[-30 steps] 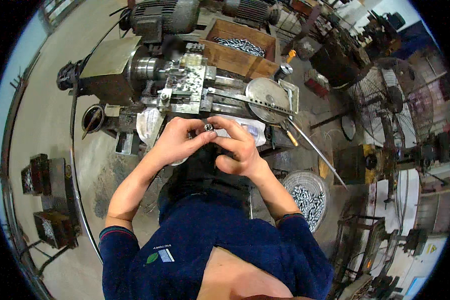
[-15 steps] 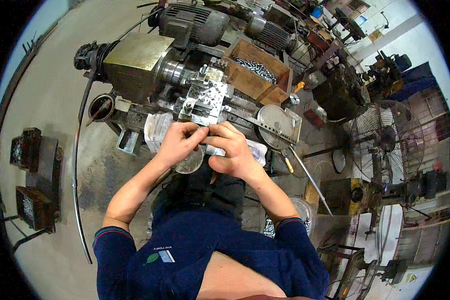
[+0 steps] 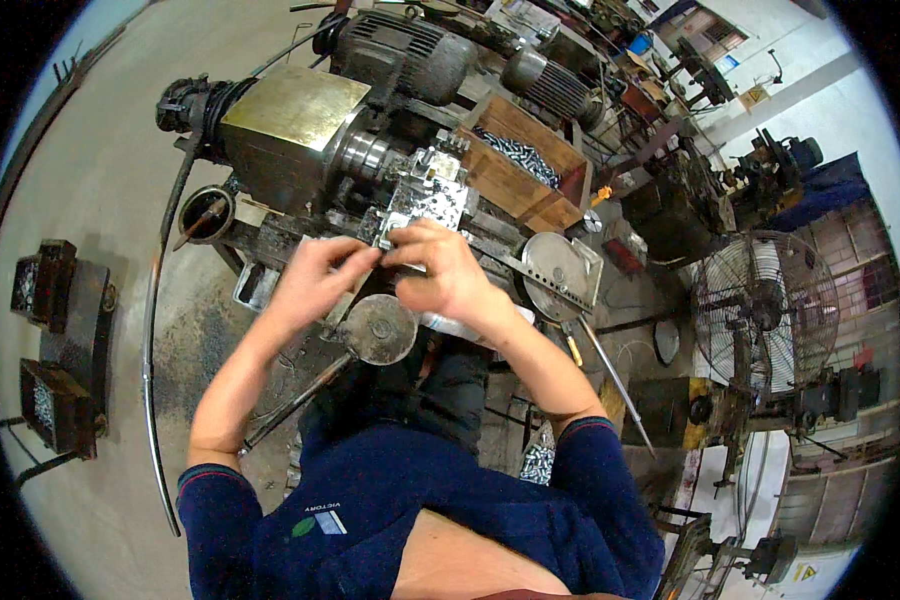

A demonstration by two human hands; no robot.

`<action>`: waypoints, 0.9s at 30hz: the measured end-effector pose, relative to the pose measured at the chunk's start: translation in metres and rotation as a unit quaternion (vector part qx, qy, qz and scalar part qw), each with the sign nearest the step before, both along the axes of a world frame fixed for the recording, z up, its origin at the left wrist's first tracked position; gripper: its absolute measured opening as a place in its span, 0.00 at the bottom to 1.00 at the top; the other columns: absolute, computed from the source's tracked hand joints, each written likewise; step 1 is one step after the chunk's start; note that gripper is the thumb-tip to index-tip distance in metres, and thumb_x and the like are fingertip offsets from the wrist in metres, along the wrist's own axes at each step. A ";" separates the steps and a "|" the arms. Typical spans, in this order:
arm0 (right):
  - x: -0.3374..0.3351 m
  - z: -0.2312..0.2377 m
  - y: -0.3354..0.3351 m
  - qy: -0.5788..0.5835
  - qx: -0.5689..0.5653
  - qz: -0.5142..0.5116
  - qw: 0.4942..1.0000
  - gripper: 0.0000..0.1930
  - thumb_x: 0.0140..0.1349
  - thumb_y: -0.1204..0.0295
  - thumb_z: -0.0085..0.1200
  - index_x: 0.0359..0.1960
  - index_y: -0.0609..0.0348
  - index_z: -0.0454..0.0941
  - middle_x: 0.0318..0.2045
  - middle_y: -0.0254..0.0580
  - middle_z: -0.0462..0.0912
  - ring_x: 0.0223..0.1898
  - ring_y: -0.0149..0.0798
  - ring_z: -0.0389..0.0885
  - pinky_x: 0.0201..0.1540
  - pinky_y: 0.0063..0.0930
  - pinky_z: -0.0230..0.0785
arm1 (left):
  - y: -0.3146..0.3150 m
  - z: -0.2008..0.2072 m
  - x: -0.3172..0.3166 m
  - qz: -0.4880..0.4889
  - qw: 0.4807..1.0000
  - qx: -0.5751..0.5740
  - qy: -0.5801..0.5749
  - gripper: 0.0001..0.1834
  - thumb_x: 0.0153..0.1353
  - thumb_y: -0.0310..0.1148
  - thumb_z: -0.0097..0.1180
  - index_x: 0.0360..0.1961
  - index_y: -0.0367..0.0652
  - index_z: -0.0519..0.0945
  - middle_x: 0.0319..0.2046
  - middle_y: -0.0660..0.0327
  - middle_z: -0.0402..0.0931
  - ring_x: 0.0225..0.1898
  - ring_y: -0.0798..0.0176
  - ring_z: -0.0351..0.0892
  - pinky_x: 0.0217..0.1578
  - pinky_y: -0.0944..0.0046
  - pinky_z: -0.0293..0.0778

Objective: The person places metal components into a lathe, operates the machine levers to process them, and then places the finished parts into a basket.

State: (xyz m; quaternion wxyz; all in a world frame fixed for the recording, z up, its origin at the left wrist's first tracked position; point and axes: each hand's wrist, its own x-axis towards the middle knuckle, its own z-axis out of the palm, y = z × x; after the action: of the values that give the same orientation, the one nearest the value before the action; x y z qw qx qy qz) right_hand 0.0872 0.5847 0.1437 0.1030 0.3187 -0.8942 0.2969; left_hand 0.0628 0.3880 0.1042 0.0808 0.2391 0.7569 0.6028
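My left hand (image 3: 320, 278) and my right hand (image 3: 444, 272) meet fingertip to fingertip at the near edge of the lathe's metal slide block (image 3: 428, 192). Thumb and fingers of each are pinched together; whatever they hold, if anything, is hidden or too small to make out. Dark chips dot the top of the block. Just below the hands sits a round grey metal handwheel (image 3: 380, 329). Behind the block is the shiny round spindle (image 3: 366, 157), which comes out of the headstock with its brass-coloured cover (image 3: 295, 105).
A wooden box (image 3: 530, 195) of small metal parts stands behind the slide, with a second round disc (image 3: 558, 275) to its near side. Ribbed motors (image 3: 405, 55) lie at the back. A large fan (image 3: 767, 300) is at right, parts bins (image 3: 58, 405) at far left.
Both hands have moved forward and slightly left, up against the slide block. The handwheel below them now shows more fully. My view has shifted a little.
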 end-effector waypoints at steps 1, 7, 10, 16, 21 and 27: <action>-0.011 0.002 0.000 -0.002 0.015 -0.007 1.000 0.15 0.33 0.74 0.56 0.29 0.62 0.80 0.38 0.50 0.78 0.39 0.49 0.75 0.42 0.35 0.69 | -0.013 0.005 -0.001 0.028 0.999 -0.004 0.030 0.15 0.59 0.37 0.52 0.32 0.32 0.78 0.17 0.64 0.74 0.20 0.74 0.71 0.22 0.71 0.67; -0.113 -0.019 -0.003 0.067 0.237 -0.146 0.958 0.12 0.31 0.67 0.55 0.19 0.61 0.80 0.28 0.46 0.80 0.36 0.46 0.74 0.40 0.32 0.69 | -0.159 -0.012 -0.019 0.253 0.962 -0.047 0.096 0.15 0.60 0.28 0.44 0.47 0.35 0.74 0.20 0.59 0.76 0.22 0.69 0.74 0.28 0.67 0.70; -0.135 -0.037 -0.004 0.062 0.303 -0.173 0.935 0.13 0.28 0.65 0.56 0.17 0.61 0.80 0.24 0.46 0.80 0.35 0.46 0.74 0.40 0.31 0.69 | -0.228 -0.018 0.001 0.353 0.877 -0.281 0.168 0.16 0.59 0.29 0.45 0.48 0.36 0.73 0.22 0.52 0.75 0.21 0.61 0.74 0.29 0.62 0.70; -0.144 -0.047 -0.005 0.035 0.340 -0.173 0.924 0.13 0.32 0.64 0.58 0.21 0.58 0.82 0.27 0.46 0.81 0.41 0.45 0.74 0.50 0.32 0.63 | -0.282 -0.062 0.058 0.341 0.882 -0.324 -0.025 0.19 0.58 0.35 0.51 0.46 0.33 0.73 0.22 0.52 0.73 0.26 0.61 0.74 0.29 0.63 0.69; -0.144 -0.048 -0.001 0.054 0.344 -0.149 0.926 0.13 0.32 0.64 0.57 0.20 0.58 0.81 0.27 0.45 0.81 0.40 0.45 0.74 0.48 0.33 0.64 | -0.251 -0.077 0.059 0.354 0.889 -0.259 -0.131 0.19 0.54 0.39 0.57 0.36 0.32 0.72 0.20 0.54 0.73 0.25 0.62 0.75 0.29 0.62 0.71; -0.145 -0.053 0.000 0.093 0.317 -0.143 0.933 0.12 0.30 0.65 0.56 0.21 0.54 0.82 0.27 0.39 0.80 0.39 0.42 0.73 0.46 0.32 0.64 | -0.251 -0.079 0.055 0.359 0.837 -0.413 -0.023 0.18 0.49 0.36 0.58 0.35 0.33 0.72 0.22 0.43 0.72 0.28 0.41 0.73 0.30 0.52 0.69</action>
State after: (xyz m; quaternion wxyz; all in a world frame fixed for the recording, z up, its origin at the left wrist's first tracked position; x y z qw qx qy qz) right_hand -0.0581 0.5851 0.0905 0.1209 0.2297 -0.9643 -0.0514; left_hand 0.1179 0.1374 0.0252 -0.0326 -0.1191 0.9663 0.2259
